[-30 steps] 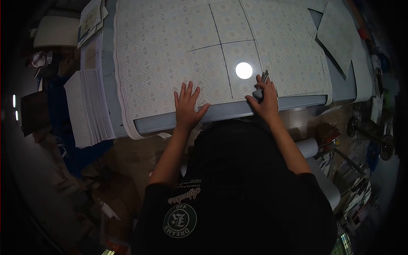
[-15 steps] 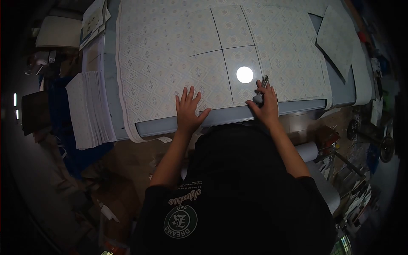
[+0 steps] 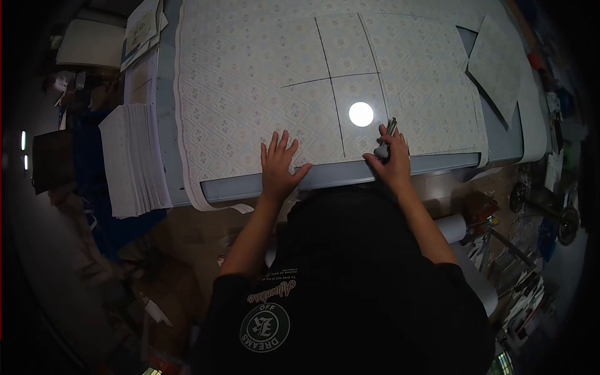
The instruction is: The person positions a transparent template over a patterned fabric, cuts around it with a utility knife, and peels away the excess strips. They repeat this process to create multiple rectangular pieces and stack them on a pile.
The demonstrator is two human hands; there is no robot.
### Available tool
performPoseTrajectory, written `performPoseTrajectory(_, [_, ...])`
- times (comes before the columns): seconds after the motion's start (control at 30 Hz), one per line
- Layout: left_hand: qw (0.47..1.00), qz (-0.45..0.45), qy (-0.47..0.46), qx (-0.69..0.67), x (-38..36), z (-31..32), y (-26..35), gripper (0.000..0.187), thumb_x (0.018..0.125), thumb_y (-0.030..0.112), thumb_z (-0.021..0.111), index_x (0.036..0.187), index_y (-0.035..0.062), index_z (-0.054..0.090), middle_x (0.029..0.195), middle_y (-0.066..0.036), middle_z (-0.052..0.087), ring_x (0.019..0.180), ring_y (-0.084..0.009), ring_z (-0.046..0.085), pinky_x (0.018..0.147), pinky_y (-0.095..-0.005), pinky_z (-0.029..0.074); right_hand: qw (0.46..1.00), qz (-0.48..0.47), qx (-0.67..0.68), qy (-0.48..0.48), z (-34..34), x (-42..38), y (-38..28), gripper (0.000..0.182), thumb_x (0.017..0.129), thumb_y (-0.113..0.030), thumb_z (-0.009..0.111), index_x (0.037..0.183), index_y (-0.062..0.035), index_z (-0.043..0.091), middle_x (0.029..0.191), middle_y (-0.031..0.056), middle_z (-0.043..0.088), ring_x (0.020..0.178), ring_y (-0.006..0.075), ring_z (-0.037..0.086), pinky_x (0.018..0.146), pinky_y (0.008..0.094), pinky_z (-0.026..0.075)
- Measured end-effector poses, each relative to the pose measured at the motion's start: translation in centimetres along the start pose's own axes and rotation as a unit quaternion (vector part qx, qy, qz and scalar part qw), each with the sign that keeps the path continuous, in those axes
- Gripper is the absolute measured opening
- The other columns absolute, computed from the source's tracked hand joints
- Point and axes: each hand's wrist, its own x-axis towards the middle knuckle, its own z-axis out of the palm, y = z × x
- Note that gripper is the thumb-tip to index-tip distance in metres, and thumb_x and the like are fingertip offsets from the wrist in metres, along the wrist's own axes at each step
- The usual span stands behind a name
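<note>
A large sheet of pale patterned material [image 3: 231, 81] covers most of the table, with dark lines crossing on it. My left hand [image 3: 279, 169] lies flat on the sheet near its front edge, fingers spread and thumb out to the side. To the right, my right hand [image 3: 394, 161] rests by the same edge, its fingers curled round a small tool [image 3: 382, 150] with a grey rounded end and a thin dark metal tip pointing away from me. The tool's exact kind I cannot tell. A bright white round spot [image 3: 360, 114] shows on the sheet just beyond this hand.
At the left table edge lies a thick stack of sheets [image 3: 131, 162], with papers [image 3: 142, 31] behind it. A loose pale piece [image 3: 494, 69] lies at the far right. The grey table edge [image 3: 337, 172] runs close to my body. A white roll [image 3: 450, 228] sits below the table.
The view has shifted slightly, so the table and sheet appear a little lower and to the right. Both hands keep nearly the same places on the sheet, the tool still in the right one.
</note>
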Motion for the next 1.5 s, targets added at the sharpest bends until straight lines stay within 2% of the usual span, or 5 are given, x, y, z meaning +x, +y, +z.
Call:
performPoseTrajectory(1.03, [1.0,-0.013,-0.009,-0.009,0.1,0.4,-0.4,0.071,0.081,0.047,0.078,0.136,0.0049,0.062,0.16,-0.018,0.041,0.152,-0.0389,0.029,0.12,-0.0651,0.014,0.999,-0.041,-0.025,0.016,-0.1,0.2,0.1,0.059,0.074,-0.023,0.09,0.118,-0.0034,0.057,0.144,0.0208,0.058,0.136,0.0444,0.049,0.115,0.0544,0.036])
performPoseTrajectory(1.13, [0.999,-0.019,-0.029,-0.022,-0.4,-0.7,0.2,0.076,0.077,0.048,0.081,0.137,0.0058,0.061,0.161,-0.018,0.039,0.153,-0.0384,0.028,0.121,-0.0649,0.014,0.993,0.062,0.098,0.03,-0.4,0.0,-1.1,0.065,0.077,-0.016,0.089,0.131,-0.0019,0.056,0.135,0.0206,0.063,0.132,0.0317,0.057,0.105,0.0369,0.048])
performPoseTrajectory(1.27, [0.999,-0.007,-0.04,-0.033,0.0,-0.9,-0.2,0.083,0.073,0.05,0.083,0.14,0.0073,0.06,0.162,-0.018,0.037,0.153,-0.0386,0.026,0.121,-0.0649,0.013,0.979,0.036,0.151,0.135,-0.9,-0.4,0.8,0.045,0.088,-0.013,0.082,0.125,-0.0013,0.059,0.109,0.0094,0.07,0.1,0.0176,0.066,0.088,0.0307,0.052])
performPoseTrajectory(1.37, [0.999,-0.003,-0.047,-0.024,0.1,-1.2,-0.1,0.083,0.073,0.048,0.083,0.141,0.0072,0.059,0.162,-0.018,0.037,0.153,-0.0393,0.025,0.122,-0.0643,0.014,0.973,0.179,0.116,0.086,-4.1,-1.0,1.6,0.031,0.091,-0.014,0.078,0.115,-0.0014,0.062,0.102,0.0086,0.068,0.096,0.0126,0.063,0.085,0.027,0.05])
performPoseTrajectory(1.5, [0.999,0.001,-0.047,-0.025,0.2,-1.7,0.1,0.082,0.073,0.048,0.083,0.14,0.0067,0.06,0.16,-0.018,0.038,0.153,-0.0397,0.027,0.121,-0.0644,0.015,0.967,0.144,0.164,0.129,-6.3,-0.7,0.7,0.021,0.093,-0.014,0.074,0.106,-0.002,0.063,0.095,0.0045,0.066,0.087,0.0096,0.059,0.078,0.0257,0.049])
